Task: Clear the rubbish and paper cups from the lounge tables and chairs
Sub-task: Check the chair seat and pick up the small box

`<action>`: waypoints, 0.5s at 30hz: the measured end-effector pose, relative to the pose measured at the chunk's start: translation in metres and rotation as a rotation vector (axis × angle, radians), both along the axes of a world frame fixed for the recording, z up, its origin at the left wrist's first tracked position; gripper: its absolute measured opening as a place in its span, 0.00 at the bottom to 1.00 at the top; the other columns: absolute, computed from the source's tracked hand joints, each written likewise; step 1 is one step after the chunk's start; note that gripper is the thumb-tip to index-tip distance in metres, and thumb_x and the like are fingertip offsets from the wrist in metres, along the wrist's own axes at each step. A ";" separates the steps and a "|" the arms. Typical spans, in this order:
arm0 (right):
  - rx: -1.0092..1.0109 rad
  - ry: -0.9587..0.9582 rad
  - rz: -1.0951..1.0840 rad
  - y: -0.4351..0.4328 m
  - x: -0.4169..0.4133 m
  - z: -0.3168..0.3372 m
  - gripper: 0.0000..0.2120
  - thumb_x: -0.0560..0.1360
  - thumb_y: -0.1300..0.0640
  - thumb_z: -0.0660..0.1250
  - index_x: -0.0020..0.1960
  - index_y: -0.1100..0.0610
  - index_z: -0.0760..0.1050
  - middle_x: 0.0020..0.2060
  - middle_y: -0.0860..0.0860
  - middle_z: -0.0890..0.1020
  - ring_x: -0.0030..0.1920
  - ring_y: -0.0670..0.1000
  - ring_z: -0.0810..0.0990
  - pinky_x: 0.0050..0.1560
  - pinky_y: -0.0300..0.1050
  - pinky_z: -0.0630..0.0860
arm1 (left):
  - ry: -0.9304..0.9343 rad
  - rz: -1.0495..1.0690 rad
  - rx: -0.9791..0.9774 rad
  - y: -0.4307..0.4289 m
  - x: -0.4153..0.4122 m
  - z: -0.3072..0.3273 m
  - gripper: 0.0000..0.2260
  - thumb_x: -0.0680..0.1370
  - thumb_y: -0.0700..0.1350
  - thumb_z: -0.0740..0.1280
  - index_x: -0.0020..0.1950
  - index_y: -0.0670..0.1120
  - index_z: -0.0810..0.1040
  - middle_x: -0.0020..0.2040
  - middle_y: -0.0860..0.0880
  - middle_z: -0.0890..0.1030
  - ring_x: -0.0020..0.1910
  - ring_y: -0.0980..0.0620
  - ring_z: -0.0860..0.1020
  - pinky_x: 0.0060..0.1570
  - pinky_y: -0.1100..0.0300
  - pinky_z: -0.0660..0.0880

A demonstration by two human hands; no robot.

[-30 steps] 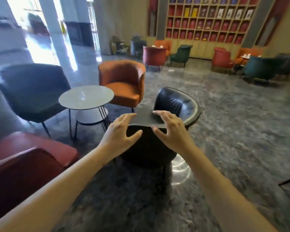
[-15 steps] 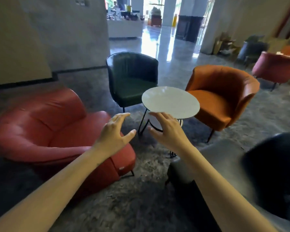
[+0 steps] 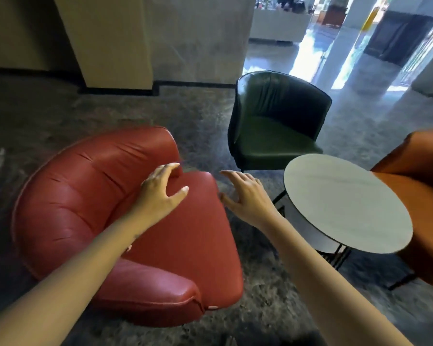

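We see two bare forearms [image 3: 73,275], uncovered right down to the frame's lower edge, each ending in a bare hand: left hand [image 3: 160,193], right hand [image 3: 248,198]. The nails [image 3: 185,188] look short and plain, though blur leaves us unsure.

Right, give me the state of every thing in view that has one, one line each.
Round pale-topped side table: upright on black wire legs.
Red leather lounge chair: upright.
Dark green leather armchair: upright, facing the table.
Orange leather armchair: upright, partly out of frame.
Left hand: open, fingers spread, holding nothing, over the red chair.
Right hand: open, fingers spread, holding nothing.
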State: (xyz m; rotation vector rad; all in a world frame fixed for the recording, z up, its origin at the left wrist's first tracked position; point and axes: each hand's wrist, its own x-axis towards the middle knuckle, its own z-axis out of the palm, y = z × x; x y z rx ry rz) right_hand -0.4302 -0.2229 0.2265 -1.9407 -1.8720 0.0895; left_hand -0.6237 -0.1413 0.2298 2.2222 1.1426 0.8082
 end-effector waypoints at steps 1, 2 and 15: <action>-0.008 0.002 0.037 0.022 0.000 -0.003 0.25 0.75 0.47 0.63 0.69 0.53 0.65 0.66 0.50 0.72 0.66 0.53 0.67 0.63 0.50 0.62 | 0.016 0.022 -0.007 0.014 -0.001 -0.004 0.26 0.69 0.51 0.65 0.64 0.41 0.71 0.62 0.43 0.74 0.60 0.45 0.74 0.61 0.52 0.69; -0.010 0.003 0.076 0.045 -0.001 -0.007 0.24 0.75 0.47 0.63 0.69 0.53 0.65 0.66 0.50 0.72 0.65 0.53 0.68 0.63 0.49 0.62 | 0.038 0.044 -0.015 0.028 -0.003 -0.010 0.25 0.70 0.50 0.66 0.65 0.42 0.70 0.63 0.43 0.73 0.61 0.45 0.73 0.62 0.51 0.68; -0.200 0.063 0.446 0.261 -0.072 -0.134 0.28 0.73 0.48 0.64 0.69 0.55 0.64 0.66 0.52 0.71 0.64 0.55 0.68 0.60 0.49 0.62 | 0.242 0.320 -0.233 0.176 -0.067 -0.133 0.25 0.72 0.42 0.69 0.68 0.39 0.67 0.65 0.42 0.70 0.65 0.45 0.68 0.63 0.62 0.60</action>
